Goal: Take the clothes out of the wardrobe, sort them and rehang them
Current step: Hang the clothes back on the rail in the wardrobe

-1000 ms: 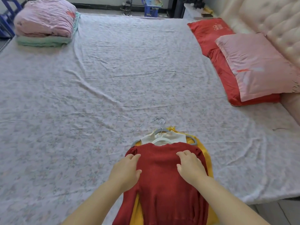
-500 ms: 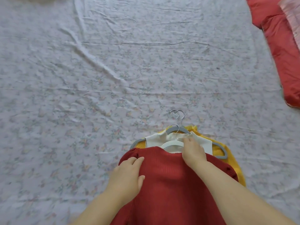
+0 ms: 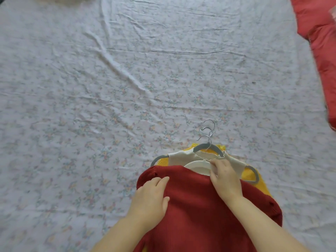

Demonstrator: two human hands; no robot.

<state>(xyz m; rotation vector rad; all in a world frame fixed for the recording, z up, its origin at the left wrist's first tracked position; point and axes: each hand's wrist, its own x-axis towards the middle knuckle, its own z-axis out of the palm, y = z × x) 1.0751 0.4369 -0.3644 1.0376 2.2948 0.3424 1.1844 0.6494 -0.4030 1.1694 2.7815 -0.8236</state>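
A stack of clothes on hangers lies on the bed near its front edge. On top is a red knit sweater (image 3: 196, 202). Under it show a cream top (image 3: 179, 158) and a yellow knit garment (image 3: 260, 182). A grey hanger (image 3: 206, 146) and a white hanger (image 3: 197, 166) stick out at the neck, their metal hooks (image 3: 209, 129) pointing away from me. My left hand (image 3: 151, 195) rests flat on the sweater's left shoulder. My right hand (image 3: 224, 176) pinches the white hanger at the sweater's neckline.
The bed sheet (image 3: 127, 88), white with a small flower print and creased, fills most of the view. A red pillow (image 3: 321, 42) lies along the right edge.
My right hand has moved from the sweater's right shoulder up to the neckline and taken hold of the white hanger. The camera has tilted down toward the clothes. My left hand stays put.
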